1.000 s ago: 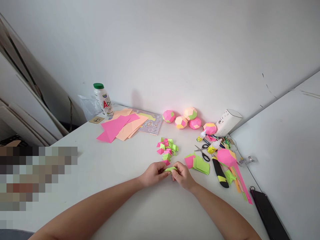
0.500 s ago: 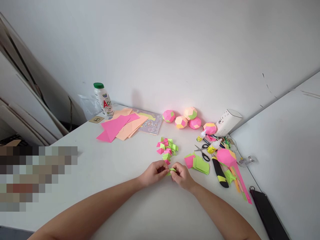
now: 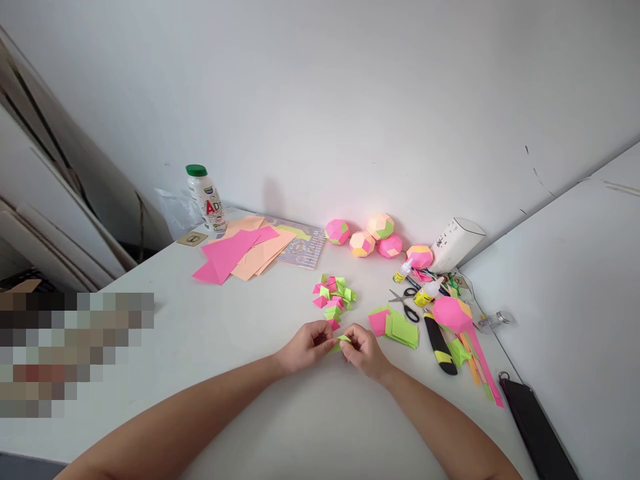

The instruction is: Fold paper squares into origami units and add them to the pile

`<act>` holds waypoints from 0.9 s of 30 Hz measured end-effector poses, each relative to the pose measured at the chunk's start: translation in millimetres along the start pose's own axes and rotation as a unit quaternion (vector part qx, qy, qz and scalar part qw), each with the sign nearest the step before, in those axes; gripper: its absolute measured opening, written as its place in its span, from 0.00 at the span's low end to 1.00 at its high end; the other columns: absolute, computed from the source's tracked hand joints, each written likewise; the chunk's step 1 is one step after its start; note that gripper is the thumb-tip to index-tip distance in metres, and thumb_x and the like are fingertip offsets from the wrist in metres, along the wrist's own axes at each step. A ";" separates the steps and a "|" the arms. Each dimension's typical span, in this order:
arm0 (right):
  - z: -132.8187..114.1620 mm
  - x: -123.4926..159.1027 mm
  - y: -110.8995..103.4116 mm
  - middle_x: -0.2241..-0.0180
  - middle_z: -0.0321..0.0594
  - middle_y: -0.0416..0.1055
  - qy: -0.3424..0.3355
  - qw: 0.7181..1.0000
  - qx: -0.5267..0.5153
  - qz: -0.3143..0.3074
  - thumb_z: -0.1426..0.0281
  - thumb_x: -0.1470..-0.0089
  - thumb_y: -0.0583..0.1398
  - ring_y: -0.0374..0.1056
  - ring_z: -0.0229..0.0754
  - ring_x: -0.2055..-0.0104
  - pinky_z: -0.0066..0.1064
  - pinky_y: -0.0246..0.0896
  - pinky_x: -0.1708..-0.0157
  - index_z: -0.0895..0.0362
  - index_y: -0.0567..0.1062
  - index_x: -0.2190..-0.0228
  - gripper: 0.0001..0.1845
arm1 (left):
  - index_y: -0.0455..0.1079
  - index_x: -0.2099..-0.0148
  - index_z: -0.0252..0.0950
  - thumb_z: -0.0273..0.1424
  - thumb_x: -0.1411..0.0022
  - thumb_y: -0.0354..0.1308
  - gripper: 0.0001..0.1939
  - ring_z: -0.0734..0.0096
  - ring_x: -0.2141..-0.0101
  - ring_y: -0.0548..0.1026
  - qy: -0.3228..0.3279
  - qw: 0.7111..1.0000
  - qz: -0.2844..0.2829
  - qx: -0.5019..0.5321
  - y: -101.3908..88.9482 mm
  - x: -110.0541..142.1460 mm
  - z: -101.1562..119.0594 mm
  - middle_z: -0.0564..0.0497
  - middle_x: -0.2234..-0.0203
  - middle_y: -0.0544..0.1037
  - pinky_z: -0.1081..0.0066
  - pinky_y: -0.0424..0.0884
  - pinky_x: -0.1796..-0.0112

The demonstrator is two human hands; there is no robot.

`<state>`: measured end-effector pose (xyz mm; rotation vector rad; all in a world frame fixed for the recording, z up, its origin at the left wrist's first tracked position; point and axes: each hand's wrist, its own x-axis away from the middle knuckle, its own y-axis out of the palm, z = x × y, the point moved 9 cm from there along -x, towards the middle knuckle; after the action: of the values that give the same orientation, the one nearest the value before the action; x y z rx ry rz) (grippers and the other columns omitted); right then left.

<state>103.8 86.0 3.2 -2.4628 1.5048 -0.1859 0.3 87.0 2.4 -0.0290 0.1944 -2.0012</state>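
A small green paper piece [image 3: 343, 339] is held just above or on the near middle of the tabletop [image 3: 235, 413]; which of the two is hard to tell. It is pinched by the left hand [image 3: 306, 347] at its left end and by the right hand [image 3: 367, 350] at its right, each grip closed to a fingertip pinch. Light, thin and easily creased handling is to be expected, with little slip; it is best taken by its edges or folds. Folded pink and green pieces [image 3: 334, 295] lie just beyond.

Craft corner: white table [image 3: 215, 347] with scissors [image 3: 411, 313], glue [image 3: 427, 293], paper [image 3: 233, 253]
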 end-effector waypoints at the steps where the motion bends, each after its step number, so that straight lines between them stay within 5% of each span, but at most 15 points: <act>1: 0.4 -0.1 -0.2 0.85 0.28 0.59 0.001 1.000 -0.001 0.001 0.67 0.48 0.55 0.53 0.31 0.83 0.23 0.48 0.83 0.56 0.61 0.75 0.08 | 0.57 0.74 0.35 0.38 0.45 0.54 0.14 0.80 0.81 0.52 -0.001 1.000 -0.001 0.006 0.1 -0.2 0.4 0.59 0.83 0.57 0.78 0.51 0.80; 10: 0.7 -2.9 -3.0 0.75 0.31 0.61 -0.012 0.998 -0.063 0.028 0.61 0.47 0.57 0.60 0.33 0.78 0.26 0.59 0.77 0.55 0.61 0.63 0.13 | 0.57 0.73 0.34 0.39 0.43 0.53 0.14 0.80 0.81 0.54 -0.004 1.000 -0.019 0.022 4.0 -1.8 -1.1 0.59 0.83 0.59 0.78 0.51 0.80; 19: -3.7 -2.4 -7.4 0.74 0.35 0.64 -0.049 0.998 -0.019 0.043 0.61 0.44 0.54 0.63 0.33 0.79 0.25 0.57 0.81 0.56 0.64 0.71 0.12 | 0.59 0.73 0.35 0.40 0.44 0.53 0.14 0.81 0.82 0.54 -0.017 1.000 0.001 0.007 1.7 -2.4 -0.1 0.59 0.84 0.59 0.78 0.52 0.81; 27: -38.6 14.2 -18.4 0.63 0.44 0.66 -0.216 0.961 0.086 0.150 0.69 0.43 0.52 0.68 0.37 0.72 0.29 0.65 0.75 0.55 0.67 0.68 0.05 | 0.60 0.76 0.34 0.46 0.41 0.48 0.20 0.78 0.82 0.59 -0.044 0.998 0.008 0.035 -1.3 0.6 6.2 0.57 0.85 0.63 0.75 0.57 0.79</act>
<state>117.0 75.8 45.1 -1.9447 1.5558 0.2516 -0.4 86.3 8.6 -0.0696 0.0684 -1.9851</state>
